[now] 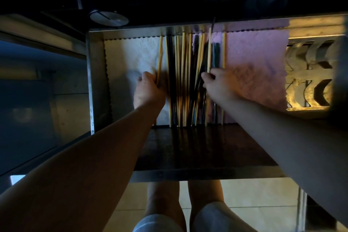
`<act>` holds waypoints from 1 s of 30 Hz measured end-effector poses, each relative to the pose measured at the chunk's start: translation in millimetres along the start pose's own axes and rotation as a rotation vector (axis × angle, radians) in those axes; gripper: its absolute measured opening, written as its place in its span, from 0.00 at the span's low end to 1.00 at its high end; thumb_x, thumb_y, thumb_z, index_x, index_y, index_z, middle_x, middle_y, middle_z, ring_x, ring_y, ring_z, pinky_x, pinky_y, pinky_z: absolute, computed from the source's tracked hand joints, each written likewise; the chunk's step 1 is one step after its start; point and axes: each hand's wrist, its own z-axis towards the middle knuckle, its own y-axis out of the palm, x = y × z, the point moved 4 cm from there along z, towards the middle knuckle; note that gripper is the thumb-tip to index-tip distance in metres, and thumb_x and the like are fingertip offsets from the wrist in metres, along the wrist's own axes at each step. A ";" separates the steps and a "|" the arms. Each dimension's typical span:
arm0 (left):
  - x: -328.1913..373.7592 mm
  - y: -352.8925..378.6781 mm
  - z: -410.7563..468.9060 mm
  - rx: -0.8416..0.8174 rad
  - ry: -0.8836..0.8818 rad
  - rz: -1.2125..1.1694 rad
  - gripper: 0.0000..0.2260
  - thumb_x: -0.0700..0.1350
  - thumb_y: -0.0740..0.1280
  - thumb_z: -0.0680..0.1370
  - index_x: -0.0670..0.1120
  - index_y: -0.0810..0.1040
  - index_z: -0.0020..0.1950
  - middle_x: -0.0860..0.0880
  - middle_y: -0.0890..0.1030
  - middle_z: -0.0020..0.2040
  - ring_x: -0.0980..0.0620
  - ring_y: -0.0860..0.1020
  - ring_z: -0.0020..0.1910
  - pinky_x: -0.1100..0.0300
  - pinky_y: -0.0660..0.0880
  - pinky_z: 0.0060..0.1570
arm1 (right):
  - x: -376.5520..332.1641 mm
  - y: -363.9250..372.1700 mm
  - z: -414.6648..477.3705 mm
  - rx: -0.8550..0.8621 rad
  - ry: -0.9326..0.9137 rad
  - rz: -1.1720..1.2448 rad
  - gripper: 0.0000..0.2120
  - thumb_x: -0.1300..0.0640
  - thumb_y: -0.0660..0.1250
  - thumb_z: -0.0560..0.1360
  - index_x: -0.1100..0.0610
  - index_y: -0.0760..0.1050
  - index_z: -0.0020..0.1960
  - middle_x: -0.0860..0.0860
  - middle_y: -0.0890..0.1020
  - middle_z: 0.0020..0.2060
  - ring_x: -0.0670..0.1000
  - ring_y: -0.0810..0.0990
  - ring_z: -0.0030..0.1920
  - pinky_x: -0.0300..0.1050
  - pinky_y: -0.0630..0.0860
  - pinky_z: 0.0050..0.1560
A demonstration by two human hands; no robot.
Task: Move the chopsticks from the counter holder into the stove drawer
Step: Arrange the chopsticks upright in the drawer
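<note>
Both hands on the chopsticks [183, 73] in the drawer [90, 81], frame centre.
The left hand [148, 90] curls its fingers round a yellow one; the right hand [220, 84] pinches several.

Open metal drawer [97, 81], paper liner [254, 66] on its floor, chopsticks [185, 73] lying on top

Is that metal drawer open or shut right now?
Open. The drawer is pulled out, showing the chopsticks lying on its paper lining.
</note>
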 end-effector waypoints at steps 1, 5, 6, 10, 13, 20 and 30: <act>-1.9 1.5 1.8 -0.021 0.001 0.007 0.10 0.54 0.64 0.79 0.48 0.71 0.51 0.48 0.76 0.45 0.48 0.78 0.42 0.54 0.74 0.38 | 1.8 -2.6 0.1 0.013 0.002 0.047 0.18 0.48 0.61 0.77 0.62 0.74 0.41 0.61 0.82 0.37 0.60 0.81 0.38 0.51 0.79 0.40; -5.0 4.2 5.7 -0.062 -0.034 0.035 0.04 0.46 0.65 0.78 0.47 0.74 0.50 0.51 0.75 0.38 0.54 0.74 0.35 0.63 0.64 0.27 | 13.4 -7.9 -0.1 0.044 0.124 0.327 0.13 0.54 0.59 0.80 0.58 0.75 0.41 0.53 0.77 0.30 0.45 0.76 0.25 0.41 0.71 0.31; -3.5 4.4 5.5 -0.060 -0.027 0.045 0.04 0.45 0.65 0.78 0.46 0.75 0.50 0.51 0.76 0.38 0.54 0.74 0.35 0.62 0.64 0.27 | 16.6 -8.8 -0.3 0.051 0.154 0.385 0.13 0.54 0.58 0.81 0.54 0.73 0.39 0.52 0.76 0.30 0.46 0.75 0.24 0.42 0.71 0.32; -1.1 7.3 6.5 -0.033 -0.042 0.036 0.03 0.43 0.64 0.77 0.45 0.73 0.50 0.47 0.77 0.45 0.50 0.75 0.40 0.58 0.69 0.35 | 28.0 -14.3 -0.2 0.104 0.274 0.449 0.11 0.49 0.58 0.74 0.49 0.73 0.35 0.53 0.76 0.27 0.52 0.73 0.23 0.41 0.70 0.31; -0.7 11.3 9.9 -0.033 -0.035 0.017 0.10 0.50 0.65 0.77 0.44 0.77 0.50 0.46 0.79 0.45 0.50 0.79 0.40 0.62 0.68 0.29 | 33.2 -16.1 2.0 0.093 0.359 0.512 0.09 0.58 0.60 0.76 0.53 0.72 0.37 0.49 0.75 0.17 0.47 0.69 0.15 0.37 0.68 0.26; 4.0 7.2 9.2 -0.039 -0.032 0.046 0.07 0.48 0.65 0.79 0.44 0.75 0.49 0.50 0.75 0.38 0.54 0.74 0.34 0.63 0.64 0.27 | 37.9 -24.9 8.5 0.200 0.279 0.340 0.05 0.56 0.68 0.73 0.55 0.74 0.40 0.52 0.76 0.30 0.53 0.74 0.32 0.41 0.69 0.32; 20.1 16.1 -3.3 -0.074 -0.146 -0.264 0.05 0.44 0.66 0.76 0.44 0.80 0.48 0.48 0.79 0.37 0.50 0.77 0.36 0.61 0.70 0.33 | -1.7 11.0 2.4 0.055 0.408 0.686 0.13 0.46 0.74 0.69 0.52 0.74 0.36 0.46 0.73 0.27 0.47 0.71 0.27 0.40 0.67 0.30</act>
